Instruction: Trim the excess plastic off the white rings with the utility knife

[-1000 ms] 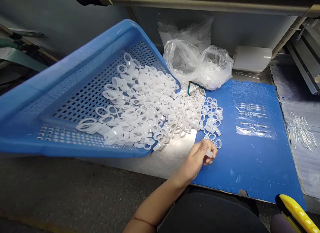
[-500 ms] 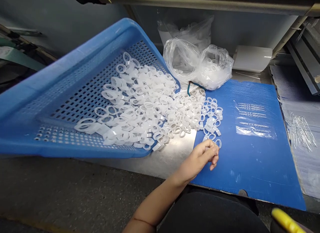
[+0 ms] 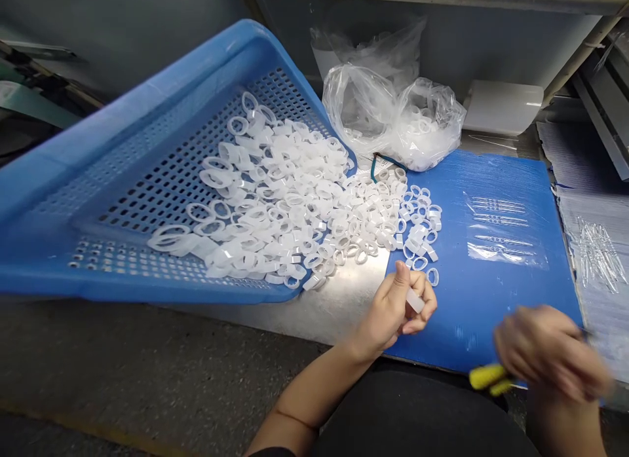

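Observation:
My left hand (image 3: 400, 306) hovers over the near edge of the blue mat (image 3: 496, 293), its fingers pinched on one small white plastic ring (image 3: 415, 300). Just beyond it lies a big heap of the same white rings (image 3: 314, 208), spilling from a tilted blue perforated tray (image 3: 122, 182) onto the metal bench and the mat. My right hand (image 3: 550, 352) comes in at the lower right, blurred by motion, closed round a yellow-handled tool (image 3: 486, 377).
A clear plastic bag holding more rings (image 3: 398, 120) sits behind the heap. A flat clear packet (image 3: 504, 231) lies on the mat. Thin clear parts (image 3: 599, 254) rest on a corrugated sheet at the right. A white roll (image 3: 501, 107) lies at the back.
My left hand has picked a ring off the mat and lifted it slightly. My right hand has swung in from the lower right corner with the yellow tool.

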`<state>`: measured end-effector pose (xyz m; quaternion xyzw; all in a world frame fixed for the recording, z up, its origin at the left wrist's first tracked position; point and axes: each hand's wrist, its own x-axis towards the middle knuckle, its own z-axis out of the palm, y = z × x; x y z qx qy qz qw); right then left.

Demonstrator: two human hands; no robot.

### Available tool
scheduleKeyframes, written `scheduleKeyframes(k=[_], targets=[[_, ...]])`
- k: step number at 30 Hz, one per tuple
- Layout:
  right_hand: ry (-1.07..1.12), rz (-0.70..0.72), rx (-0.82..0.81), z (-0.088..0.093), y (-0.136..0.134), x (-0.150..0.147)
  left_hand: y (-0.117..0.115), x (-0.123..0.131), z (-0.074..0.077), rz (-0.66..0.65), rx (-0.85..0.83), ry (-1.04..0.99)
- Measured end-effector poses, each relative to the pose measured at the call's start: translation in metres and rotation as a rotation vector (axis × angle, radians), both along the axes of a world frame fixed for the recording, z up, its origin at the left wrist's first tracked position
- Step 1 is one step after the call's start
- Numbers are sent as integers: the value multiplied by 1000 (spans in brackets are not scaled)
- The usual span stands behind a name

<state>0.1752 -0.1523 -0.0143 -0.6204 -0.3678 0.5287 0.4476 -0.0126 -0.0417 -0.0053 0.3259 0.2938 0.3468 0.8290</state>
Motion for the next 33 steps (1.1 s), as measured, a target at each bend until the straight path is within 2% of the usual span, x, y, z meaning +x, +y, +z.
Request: scheduleKeyframes(k=[2,3,5,7,11,17,22,33], targets=[[7,68,-1,6,35,-19,-2,2,3,-3,16,35],[-62,126,40,10,49,-29,-3,3,4,-4,26,58],[-140,268,149,19,67,-47,-5,3,4,-8,52,115],[-228,301,209,24,75,-58,-6,2,4,3,81,178],[-371,293,270,21,78,-65,-7,1,1,32,144,294],[-302,294,308,10,79,-64,-5,1,-1,10,229,407],[-403,287,370,7,80,-68,-2,2,-3,62,301,445],[-438,289,385,4,74,-68,-2,2,-3,45,206,398]])
